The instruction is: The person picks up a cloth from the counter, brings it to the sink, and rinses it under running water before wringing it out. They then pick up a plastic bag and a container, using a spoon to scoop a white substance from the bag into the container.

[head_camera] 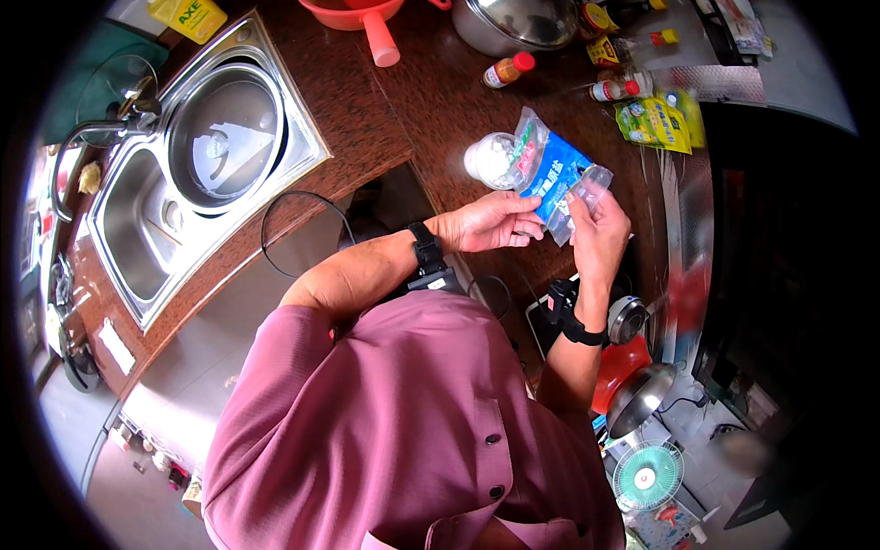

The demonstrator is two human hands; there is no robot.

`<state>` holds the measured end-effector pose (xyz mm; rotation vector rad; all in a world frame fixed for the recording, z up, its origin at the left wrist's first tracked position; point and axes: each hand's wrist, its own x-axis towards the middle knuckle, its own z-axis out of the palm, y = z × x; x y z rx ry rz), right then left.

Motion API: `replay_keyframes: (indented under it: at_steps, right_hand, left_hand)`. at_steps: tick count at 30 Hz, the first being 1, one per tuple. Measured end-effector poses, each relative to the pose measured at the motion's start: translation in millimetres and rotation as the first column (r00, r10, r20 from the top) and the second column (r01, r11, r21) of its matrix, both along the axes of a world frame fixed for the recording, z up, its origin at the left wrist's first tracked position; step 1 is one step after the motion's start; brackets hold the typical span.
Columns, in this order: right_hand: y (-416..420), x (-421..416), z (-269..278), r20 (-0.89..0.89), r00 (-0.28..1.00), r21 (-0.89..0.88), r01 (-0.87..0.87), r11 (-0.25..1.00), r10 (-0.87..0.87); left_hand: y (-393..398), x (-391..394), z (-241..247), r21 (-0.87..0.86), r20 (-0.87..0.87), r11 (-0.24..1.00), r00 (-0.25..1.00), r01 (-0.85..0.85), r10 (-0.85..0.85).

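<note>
A blue and clear plastic bag (555,166) bearing printed writing is held between both hands over the dark red stone counter. My left hand (496,221) grips its lower left edge with the thumb on top. My right hand (599,221) pinches the crumpled clear end at the lower right. The bag's upper end lies over the rim of a small white round container (493,159), which holds something white. Above these, a small bottle with a red cap (507,70) lies or leans on the counter; which one I cannot tell.
Beyond stand a lidded steel pot (515,24) and a pink plastic strainer or ladle (381,41). Sauce bottles (619,89) and a yellow pouch (653,124) are at the right. A double steel sink (306,141) at the left holds a large basin (227,137) of water.
</note>
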<state>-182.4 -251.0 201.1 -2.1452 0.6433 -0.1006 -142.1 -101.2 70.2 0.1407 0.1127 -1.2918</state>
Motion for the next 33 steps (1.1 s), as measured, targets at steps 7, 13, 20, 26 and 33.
replay_keyframes:
  at_steps: [7, 13, 20, 26, 33]
  right_hand:
    - [7.5, 3.3, 7.7, -0.066, 0.998, 0.009, 0.013, 1.000, -0.012]
    - [-6.4, -4.0, -6.3, -0.018, 0.999, -0.141, 0.041, 0.989, -0.044]
    - [10.3, 0.7, 10.3, -0.100, 0.989, -0.110, 0.094, 0.989, -0.105]
    - [8.4, -4.2, 4.1, 0.018, 0.996, -0.263, 0.091, 0.961, -0.089]
    - [8.1, -2.9, 7.0, -0.084, 0.996, -0.244, -0.022, 0.970, 0.001]
  left_hand:
    - [-5.8, -2.7, -8.1, 0.044, 0.048, 0.998, 0.998, -0.036, 0.034]
    - [-5.6, -3.6, -4.3, 0.016, 0.052, 1.000, 0.999, 0.003, -0.004]
    - [-7.4, -4.6, -5.5, 0.071, 0.044, 0.997, 0.999, -0.008, 0.005]
    - [-4.9, -3.7, 0.7, 0.028, 0.029, 1.000, 1.000, -0.002, 0.001]
    - [-7.8, -5.3, -9.2, 0.040, 0.051, 0.999, 0.999, -0.018, 0.016]
